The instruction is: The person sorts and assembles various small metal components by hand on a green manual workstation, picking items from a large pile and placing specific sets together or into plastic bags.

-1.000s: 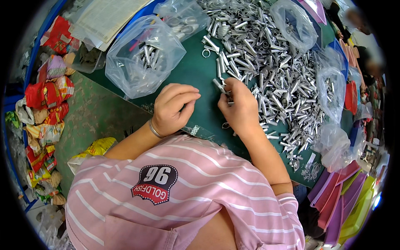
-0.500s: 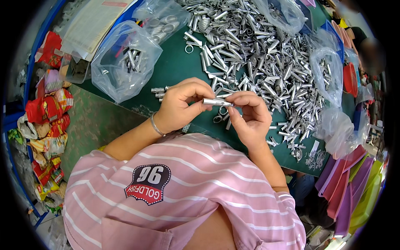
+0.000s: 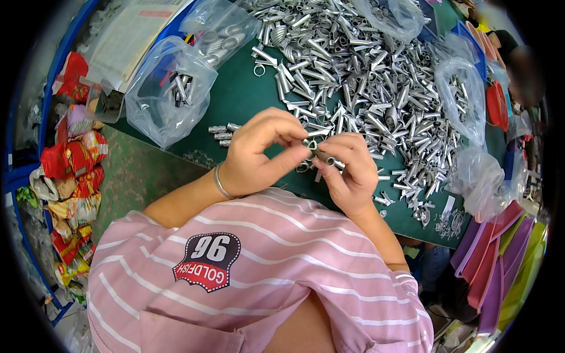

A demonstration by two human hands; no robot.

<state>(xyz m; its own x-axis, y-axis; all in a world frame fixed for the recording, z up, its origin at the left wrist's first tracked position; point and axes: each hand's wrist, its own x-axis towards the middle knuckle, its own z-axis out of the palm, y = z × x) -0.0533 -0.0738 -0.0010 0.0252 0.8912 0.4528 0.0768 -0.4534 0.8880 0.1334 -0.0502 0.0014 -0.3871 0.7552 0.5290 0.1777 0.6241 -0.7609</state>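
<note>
Slippage looks like the likeliest trouble. The left hand [image 3: 262, 147] pinches a small ring-shaped metal piece [image 3: 311, 143] at its fingertips, while the right hand [image 3: 353, 167] grips a grey metal tube [image 3: 324, 157] between thumb and fingers, its open end tipped toward the wearer. I cannot tell whether these 2 parts are joined. They are held above the green worktop [image 3: 241, 94], near its front edge, so a loose pinch on such smooth, rounded metal could let either part drop and roll off. It might also land by the large heap of metal tubes [image 3: 376, 76] and be hard to pick out among similar pieces.

Just left of the left hand lies a small group of textured tubes [image 3: 222, 136]; a careless swing of the wrist might scatter them. Beyond, a clear plastic bag [image 3: 141, 112] holding more tubes sits near the left edge, its film loose enough to snag a cuff or bracelet [image 3: 220, 182]. The heap crowds the space ahead of the right hand, and a crumpled plastic bag [image 3: 479, 183] lies farther right. Stacked papers [image 3: 126, 44] take up the far left corner.
</note>
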